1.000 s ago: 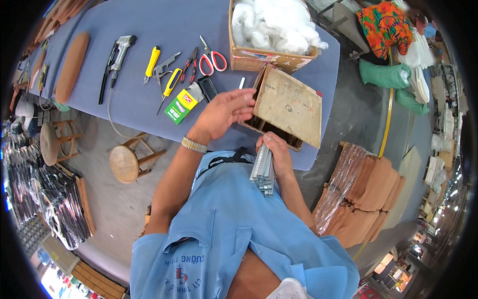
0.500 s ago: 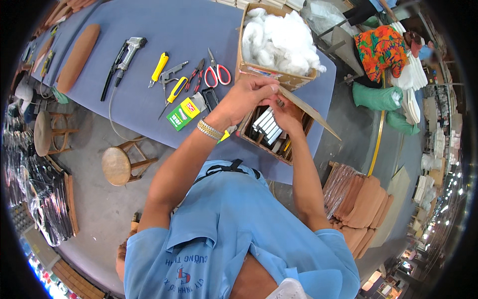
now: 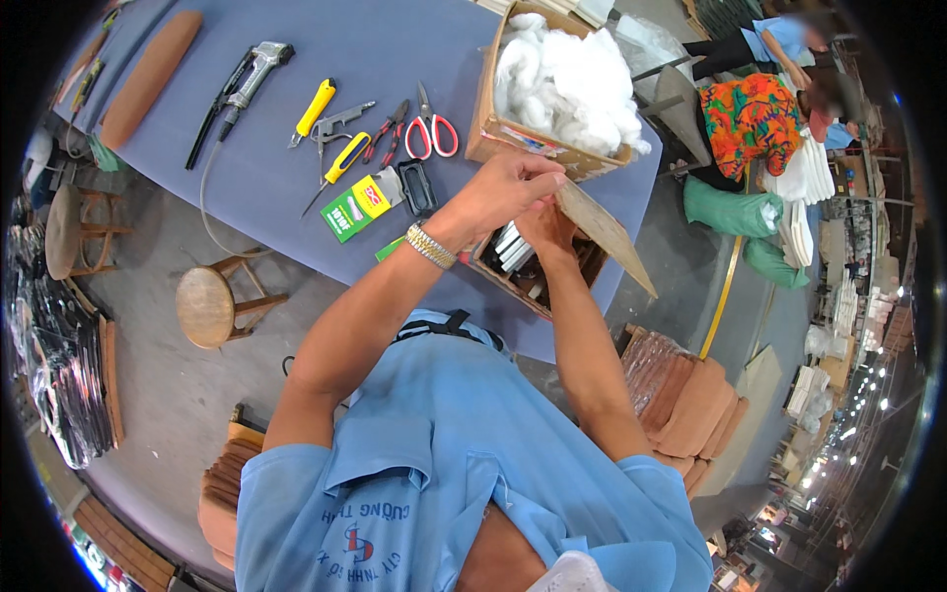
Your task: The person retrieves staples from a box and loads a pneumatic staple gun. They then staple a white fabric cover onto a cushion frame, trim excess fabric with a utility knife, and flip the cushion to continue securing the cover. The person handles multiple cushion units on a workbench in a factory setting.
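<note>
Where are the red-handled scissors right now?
In the head view, the scissors lie on the blue table, upper middle, between the red-handled pliers on their left and the cardboard box on their right.

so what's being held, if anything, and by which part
Cannot be told: the left hand at the upper end of the lid, grip unclear; the right hand partly hidden.

Soft light fills the centre; the bent, dark rim seems blurred

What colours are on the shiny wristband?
The wristband looks silver and gold, seen best in the head view.
</note>
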Motion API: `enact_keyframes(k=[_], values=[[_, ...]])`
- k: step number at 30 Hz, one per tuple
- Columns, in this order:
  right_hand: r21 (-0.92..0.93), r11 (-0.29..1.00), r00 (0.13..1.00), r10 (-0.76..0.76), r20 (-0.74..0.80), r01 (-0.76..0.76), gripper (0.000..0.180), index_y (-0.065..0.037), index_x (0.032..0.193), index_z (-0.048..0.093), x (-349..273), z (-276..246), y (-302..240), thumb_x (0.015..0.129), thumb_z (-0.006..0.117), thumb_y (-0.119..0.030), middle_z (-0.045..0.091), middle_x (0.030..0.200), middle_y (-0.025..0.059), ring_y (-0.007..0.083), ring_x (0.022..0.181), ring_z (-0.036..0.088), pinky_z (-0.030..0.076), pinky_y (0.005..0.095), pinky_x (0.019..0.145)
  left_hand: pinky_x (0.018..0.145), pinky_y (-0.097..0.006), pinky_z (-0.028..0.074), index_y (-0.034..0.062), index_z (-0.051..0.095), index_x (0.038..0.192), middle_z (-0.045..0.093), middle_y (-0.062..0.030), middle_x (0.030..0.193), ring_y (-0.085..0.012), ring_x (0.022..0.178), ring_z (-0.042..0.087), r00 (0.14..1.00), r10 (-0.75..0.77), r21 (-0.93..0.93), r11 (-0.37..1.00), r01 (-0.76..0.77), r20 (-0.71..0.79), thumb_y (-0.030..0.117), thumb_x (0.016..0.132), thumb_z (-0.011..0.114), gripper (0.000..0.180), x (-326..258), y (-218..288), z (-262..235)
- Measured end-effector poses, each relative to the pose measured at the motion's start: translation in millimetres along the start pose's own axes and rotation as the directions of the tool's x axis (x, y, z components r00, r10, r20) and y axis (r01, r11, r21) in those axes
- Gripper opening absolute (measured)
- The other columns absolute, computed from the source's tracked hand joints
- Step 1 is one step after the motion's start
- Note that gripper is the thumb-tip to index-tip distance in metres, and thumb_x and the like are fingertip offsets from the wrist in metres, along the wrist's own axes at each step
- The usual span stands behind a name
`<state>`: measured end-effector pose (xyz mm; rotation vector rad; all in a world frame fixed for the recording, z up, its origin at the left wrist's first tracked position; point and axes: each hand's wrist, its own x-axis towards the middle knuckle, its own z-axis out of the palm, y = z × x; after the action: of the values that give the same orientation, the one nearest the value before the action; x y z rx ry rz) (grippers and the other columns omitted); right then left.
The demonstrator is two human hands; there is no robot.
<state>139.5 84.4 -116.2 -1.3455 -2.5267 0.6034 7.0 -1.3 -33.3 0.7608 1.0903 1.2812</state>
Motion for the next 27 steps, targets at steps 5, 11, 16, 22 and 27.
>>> enact_keyframes(k=[5, 11, 16, 22, 27], values=[[0.048, 0.977, 0.958, -0.195, -0.208, 0.210, 0.033, -0.004, 0.117, 0.065, 0.7, 39.6, 42.4, 0.097, 0.059, -0.029, 0.070, 0.110, 0.0137, 0.0317, 0.104, 0.066, 0.053, 0.0428, 0.092, 0.090, -0.025, 0.052, -0.0039, 0.063, 0.133, 0.069, -0.0045, 0.112, -0.0086, 0.097, 0.063, 0.996, -0.093, -0.076, 0.993, 0.092, -0.009, 0.027, 0.102, 0.065, 0.043, -5.3, -20.9, -8.1], [0.022, 0.981, 0.980, -0.194, -0.040, 0.195, 0.035, -0.006, 0.111, 0.066, 15.6, 77.3, 111.4, 0.092, 0.064, -0.035, 0.068, 0.095, 0.0122, 0.0302, 0.090, 0.067, 0.054, 0.0414, 0.087, 0.093, -0.028, 0.052, -0.0028, 0.059, 0.137, 0.071, -0.0093, 0.121, -0.0122, 0.106, 0.066, 0.992, -0.120, -0.177, 0.978, 0.111, -0.041, 0.029, 0.102, 0.064, 0.048, -11.3, -36.2, -17.6], [-0.333, 0.943, 0.983, 0.041, 0.179, 0.022, 0.050, -0.007, 0.134, 0.059, 18.3, 1.6, 27.9, 0.095, 0.055, -0.039, 0.070, 0.120, 0.0224, 0.0415, 0.115, 0.064, 0.049, 0.0499, 0.098, 0.093, -0.028, 0.053, -0.0043, 0.058, 0.138, 0.068, -0.0116, 0.123, -0.0142, 0.107, 0.066, 0.983, -0.130, -0.114, 0.987, 0.116, -0.131, 0.030, 0.103, 0.062, 0.049, -19.7, -43.3, -32.8], [-0.059, 0.888, 0.786, 0.432, 0.441, -0.455, 0.062, 0.005, 0.134, 0.055, 31.2, -13.6, 16.5, 0.103, 0.041, -0.047, 0.072, 0.085, 0.0208, 0.0235, 0.049, 0.069, 0.054, 0.0300, 0.039, 0.090, -0.027, 0.054, -0.0031, 0.059, 0.138, 0.066, -0.0125, 0.124, -0.0147, 0.104, 0.065, 0.960, -0.185, -0.146, 0.977, 0.156, -0.209, 0.029, 0.104, 0.062, 0.047, -35.6, -65.3, -42.9], [-0.157, 0.887, 0.677, 0.437, 0.593, -0.435, 0.058, -0.001, 0.134, 0.060, 35.0, -24.6, 20.3, 0.102, 0.037, -0.044, 0.069, 0.096, 0.0208, 0.0250, 0.054, 0.070, 0.055, 0.0330, 0.044, 0.087, -0.026, 0.054, -0.0016, 0.061, 0.136, 0.067, -0.0102, 0.123, -0.0135, 0.101, 0.066, 0.942, -0.249, -0.151, 0.964, 0.218, -0.226, 0.030, 0.103, 0.064, 0.045, -47.1, -93.9, -43.5]])
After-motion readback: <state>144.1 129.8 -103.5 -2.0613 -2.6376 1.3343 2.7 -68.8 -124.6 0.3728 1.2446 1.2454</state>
